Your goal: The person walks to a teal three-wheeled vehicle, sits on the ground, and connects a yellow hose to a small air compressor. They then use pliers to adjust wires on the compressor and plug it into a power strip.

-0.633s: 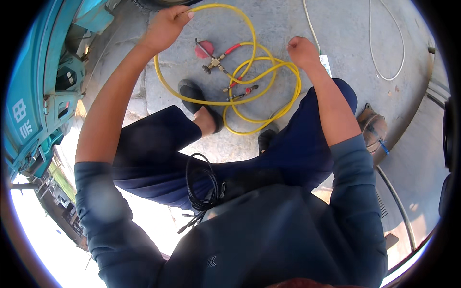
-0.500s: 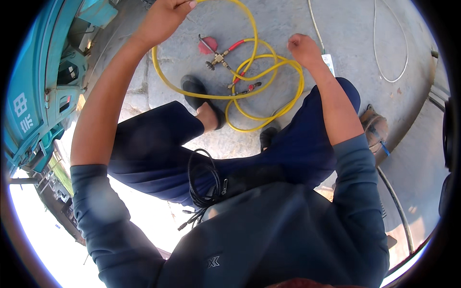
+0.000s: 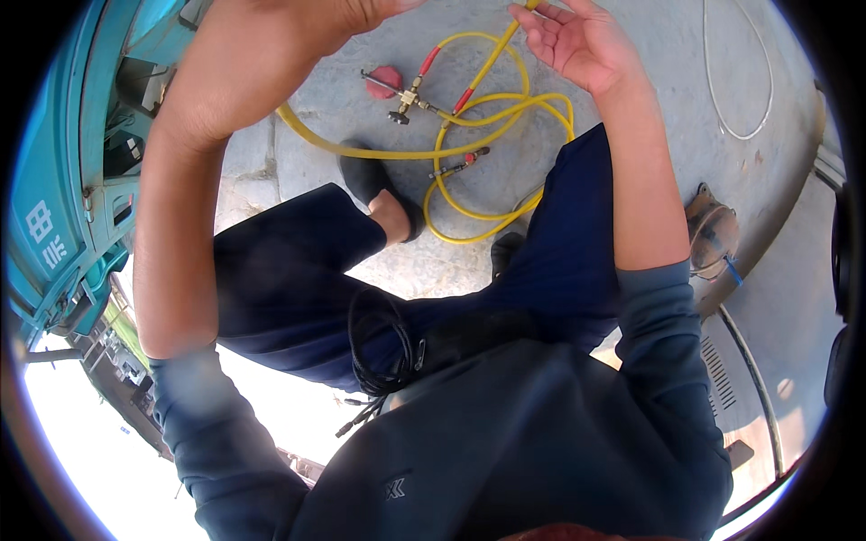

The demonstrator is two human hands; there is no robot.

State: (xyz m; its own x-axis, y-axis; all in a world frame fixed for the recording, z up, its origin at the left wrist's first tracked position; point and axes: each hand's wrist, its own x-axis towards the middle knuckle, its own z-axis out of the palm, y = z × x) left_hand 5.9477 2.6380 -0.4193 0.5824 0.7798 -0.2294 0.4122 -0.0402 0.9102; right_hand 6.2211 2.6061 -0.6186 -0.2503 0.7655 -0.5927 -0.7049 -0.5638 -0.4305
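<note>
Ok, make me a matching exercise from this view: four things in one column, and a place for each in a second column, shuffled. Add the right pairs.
Column one
1. Right hand
2. Brass fitting
3. Coiled black cable
4. Thin white cord

Column two
A. Against the dark trousers, at the person's lap
B. Near the upper edge, fingertips at the yellow hose
C. Looped on the concrete floor, at the picture's upper right
D. Next to a round red part

Right pairs: 1-B, 2-D, 3-A, 4-C
</note>
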